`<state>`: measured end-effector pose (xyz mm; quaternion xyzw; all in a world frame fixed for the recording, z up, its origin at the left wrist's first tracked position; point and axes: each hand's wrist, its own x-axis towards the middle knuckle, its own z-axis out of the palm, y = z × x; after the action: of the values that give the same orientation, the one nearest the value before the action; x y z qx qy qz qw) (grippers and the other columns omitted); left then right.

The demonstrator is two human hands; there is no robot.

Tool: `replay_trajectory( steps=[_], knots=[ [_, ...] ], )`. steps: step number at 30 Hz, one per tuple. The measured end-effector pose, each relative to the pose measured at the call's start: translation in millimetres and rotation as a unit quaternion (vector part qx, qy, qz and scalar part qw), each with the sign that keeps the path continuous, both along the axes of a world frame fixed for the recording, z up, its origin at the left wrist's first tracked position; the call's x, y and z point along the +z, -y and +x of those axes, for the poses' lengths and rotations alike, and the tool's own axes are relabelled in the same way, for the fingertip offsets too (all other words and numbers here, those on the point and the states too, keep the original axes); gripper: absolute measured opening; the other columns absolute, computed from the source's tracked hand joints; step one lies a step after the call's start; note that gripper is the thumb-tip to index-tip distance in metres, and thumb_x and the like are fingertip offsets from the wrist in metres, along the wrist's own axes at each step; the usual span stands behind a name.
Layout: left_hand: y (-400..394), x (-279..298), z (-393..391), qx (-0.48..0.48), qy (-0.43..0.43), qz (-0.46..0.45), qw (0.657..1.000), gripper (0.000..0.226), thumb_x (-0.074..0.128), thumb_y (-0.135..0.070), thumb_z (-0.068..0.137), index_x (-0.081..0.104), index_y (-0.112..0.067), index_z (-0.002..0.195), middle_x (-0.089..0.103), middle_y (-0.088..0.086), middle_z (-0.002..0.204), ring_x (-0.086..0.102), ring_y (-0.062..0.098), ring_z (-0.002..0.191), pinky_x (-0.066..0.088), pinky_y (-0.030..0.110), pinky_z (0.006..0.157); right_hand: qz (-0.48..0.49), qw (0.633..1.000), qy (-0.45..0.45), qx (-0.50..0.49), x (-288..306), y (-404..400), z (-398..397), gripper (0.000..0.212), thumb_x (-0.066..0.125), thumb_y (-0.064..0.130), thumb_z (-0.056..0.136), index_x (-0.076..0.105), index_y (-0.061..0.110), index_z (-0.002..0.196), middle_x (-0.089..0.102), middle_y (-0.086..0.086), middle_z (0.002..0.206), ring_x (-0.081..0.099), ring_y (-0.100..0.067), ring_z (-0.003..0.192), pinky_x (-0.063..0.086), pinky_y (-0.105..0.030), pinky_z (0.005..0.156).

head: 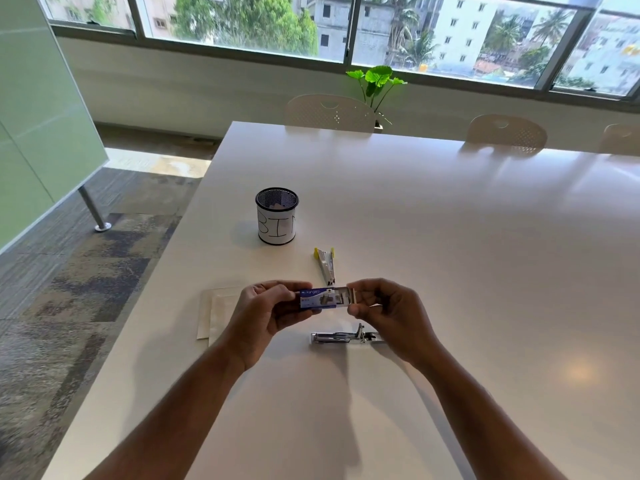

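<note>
Two hands are raised over the table [450,237], and a small blue box [317,298] is held between them, clear of the surface. The left hand [266,313] is wrapped round the box's left end, fingers curled about it. The right hand [388,313] is pinched on the white tray [347,295], which stands partly out of the box's right end: thumb below, fingertips above, the other fingers curled in. The box is kept level, its printed face turned to the camera.

Just below it in the view, near the right hand, a metal stapler base [346,337] is laid open on the table, with a small part standing up from it. Just beyond the box, a white stapler top [327,265] with yellow tips is lying at a slant, apart from the base.

Farther back and to the left, a mesh cup [277,216] marked BIN is stood upright, and something pale is seen inside. Pale sheets [214,313] are stacked flat by the left hand, near the table's edge. Chairs [329,110] and a plant [375,79] are seen at the far side.
</note>
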<state>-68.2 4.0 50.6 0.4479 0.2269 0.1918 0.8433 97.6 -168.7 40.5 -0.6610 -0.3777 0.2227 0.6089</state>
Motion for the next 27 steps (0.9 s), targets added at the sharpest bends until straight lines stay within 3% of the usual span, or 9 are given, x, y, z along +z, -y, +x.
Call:
replay_trajectory(
  steps=[2,5,10,13,17,22,27],
  knots=[
    [0.5,2.8,-1.7,0.002,0.004,-0.003,1.000,0.014,0.069,-0.003,0.088,0.082,-0.003,0.093,0.076,0.030,0.103,0.078,0.039,0.086,0.064,0.028,0.067,0.005,1.000,-0.009,-0.002,0.6,4.0,1.4,0.033,0.087,0.013,0.072,0.080,0.025,0.101,0.071,0.007,0.080,0.065,-0.011,0.078,0.058,-0.032,0.079],
    [4.2,2.9,-2.3,0.003,-0.006,0.030,1.000,0.028,0.086,-0.012,0.065,0.080,-0.005,0.092,0.077,0.027,0.101,0.079,0.035,0.084,0.064,0.025,0.067,-0.006,1.000,0.003,0.001,0.8,7.3,3.7,0.035,0.088,0.023,0.069,0.080,0.028,0.102,0.071,0.008,0.080,0.066,-0.012,0.078,0.059,-0.034,0.080],
    [7.7,0.5,-3.9,0.020,-0.011,0.052,0.998,0.042,0.091,-0.012,0.054,0.078,-0.003,0.093,0.077,0.028,0.100,0.079,0.033,0.082,0.064,0.026,0.067,-0.011,1.000,0.011,-0.005,-2.5,9.6,4.2,0.037,0.088,0.031,0.069,0.079,0.030,0.105,0.069,0.013,0.079,0.064,-0.012,0.077,0.060,-0.046,0.083],
    [7.5,-1.1,-4.8,0.025,-0.017,0.061,0.998,0.041,0.089,-0.010,0.057,0.076,-0.001,0.095,0.077,0.027,0.098,0.079,0.032,0.080,0.063,0.025,0.065,-0.026,0.999,0.035,0.005,-1.8,13.4,3.5,0.037,0.087,0.028,0.074,0.077,0.033,0.109,0.072,0.012,0.087,0.067,-0.009,0.080,0.058,-0.035,0.078],
    [9.7,-0.6,-3.9,0.031,-0.017,0.066,0.997,0.040,0.087,-0.006,0.063,0.074,0.003,0.099,0.077,0.027,0.098,0.079,0.031,0.078,0.063,0.025,0.066,-0.016,0.985,0.170,-0.019,10.5,16.3,-0.8,0.042,0.082,0.037,0.083,0.069,0.038,0.123,0.069,0.010,0.117,0.069,-0.016,0.104,0.057,-0.026,0.077],
    [12.6,0.1,-2.6,0.029,-0.016,0.063,0.997,0.040,0.086,-0.004,0.064,0.072,0.005,0.100,0.077,0.027,0.097,0.079,0.031,0.079,0.063,0.025,0.066,-0.058,0.907,0.415,-0.040,32.7,11.5,-4.6,0.023,0.082,0.038,0.086,0.079,0.033,0.108,0.059,0.010,0.102,0.055,-0.015,0.098,0.047,-0.029,0.079],
    [14.0,-0.5,-1.8,0.030,-0.019,0.061,0.997,0.038,0.084,-0.003,0.066,0.071,0.006,0.101,0.077,0.028,0.097,0.079,0.031,0.079,0.062,0.024,0.065,-0.081,0.878,0.471,-0.012,39.8,12.3,-4.0,0.014,0.083,0.038,0.085,0.082,0.033,0.098,0.058,0.014,0.098,0.049,-0.013,0.093,0.048,-0.033,0.073]
  ],
)
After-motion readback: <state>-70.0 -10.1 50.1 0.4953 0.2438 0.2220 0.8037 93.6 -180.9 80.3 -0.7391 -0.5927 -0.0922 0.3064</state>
